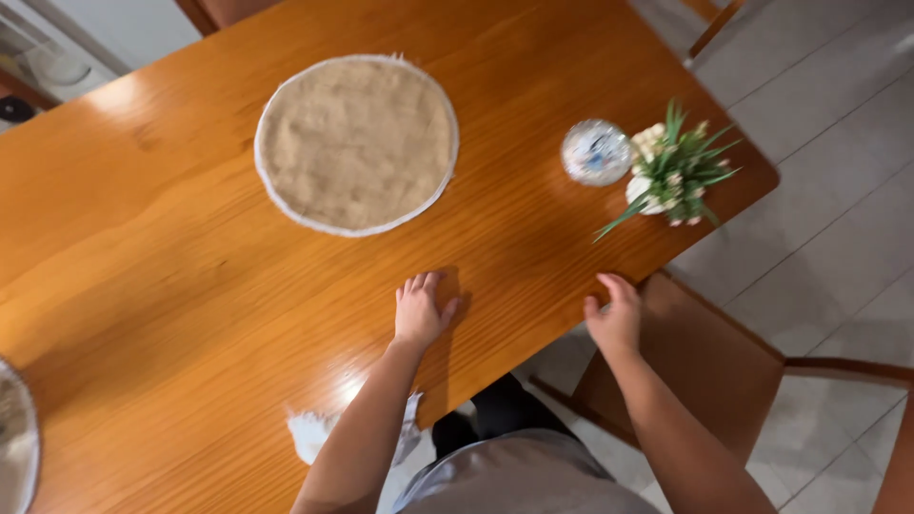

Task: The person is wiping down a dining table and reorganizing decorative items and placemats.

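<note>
While the left hand [420, 311] is laid flat and open on the wooden table [171, 286], fingers spread, nothing is gripped by it. The right hand [614, 319] is hooked loosely over the table's near edge, just above a chair seat [705, 362], seemingly for steadying; nothing is held there either. A white cloth [314, 433] is left near the edge, beside the left forearm. A round woven mat [357, 143] is set well ahead, and a glass jar [596, 151] and small potted plant [671, 171] are kept close together by the far right edge. Bare wood is left open between hands and mat.
</note>
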